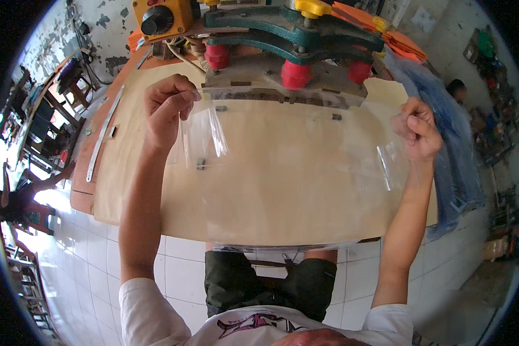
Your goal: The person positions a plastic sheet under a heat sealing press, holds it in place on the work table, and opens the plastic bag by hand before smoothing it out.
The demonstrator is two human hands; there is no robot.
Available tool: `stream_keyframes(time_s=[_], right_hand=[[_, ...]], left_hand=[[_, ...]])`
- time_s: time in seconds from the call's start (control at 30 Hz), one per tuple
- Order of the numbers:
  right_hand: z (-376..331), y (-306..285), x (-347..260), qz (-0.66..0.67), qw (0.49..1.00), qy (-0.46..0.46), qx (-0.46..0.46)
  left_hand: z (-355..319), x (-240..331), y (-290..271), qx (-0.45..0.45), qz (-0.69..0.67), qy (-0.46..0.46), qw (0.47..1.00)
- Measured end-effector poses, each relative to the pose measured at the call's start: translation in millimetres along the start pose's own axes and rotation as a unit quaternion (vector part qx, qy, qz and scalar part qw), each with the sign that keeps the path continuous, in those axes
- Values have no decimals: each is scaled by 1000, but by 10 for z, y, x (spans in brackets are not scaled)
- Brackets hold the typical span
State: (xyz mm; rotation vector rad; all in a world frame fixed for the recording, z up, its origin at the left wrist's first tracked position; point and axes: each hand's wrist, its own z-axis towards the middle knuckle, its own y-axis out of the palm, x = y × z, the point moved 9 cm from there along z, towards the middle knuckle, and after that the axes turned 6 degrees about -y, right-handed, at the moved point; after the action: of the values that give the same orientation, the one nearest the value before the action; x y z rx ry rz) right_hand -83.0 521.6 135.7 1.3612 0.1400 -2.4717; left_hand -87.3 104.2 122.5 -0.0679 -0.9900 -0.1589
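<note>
A clear plastic sheet [294,167] stretches across in front of me, between my two hands. My left hand [170,106] is closed, thumb and fingers pinching the sheet's upper left corner. Below that hand the film hangs in shiny folds. On the other side my right hand [418,130] is closed round the upper right part of the sheet. The film's far edge lies close to the metal plate [242,75] of a press with green arms [259,43]. Its exact edges are hard to see through.
Tan board [138,155] covers the table under the sheet. Red insulators [296,75] and yellow knobs [312,7] belong to the press. A yellow box with a black dial [157,21] stands far left, near a metal ruler [105,135]. Bluish plastic film [455,155] drapes at right.
</note>
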Motion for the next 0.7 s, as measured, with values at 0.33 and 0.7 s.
stream_keyframes(time_s=[0.33,0.7], right_hand=[[-18,67,-24,21,1000,2,-15],[-7,88,-25,9,999,5,-33]], left_hand=[[21,-25,18,-6,16,2,1000],[22,-50,3,2,2,-19,1000]])
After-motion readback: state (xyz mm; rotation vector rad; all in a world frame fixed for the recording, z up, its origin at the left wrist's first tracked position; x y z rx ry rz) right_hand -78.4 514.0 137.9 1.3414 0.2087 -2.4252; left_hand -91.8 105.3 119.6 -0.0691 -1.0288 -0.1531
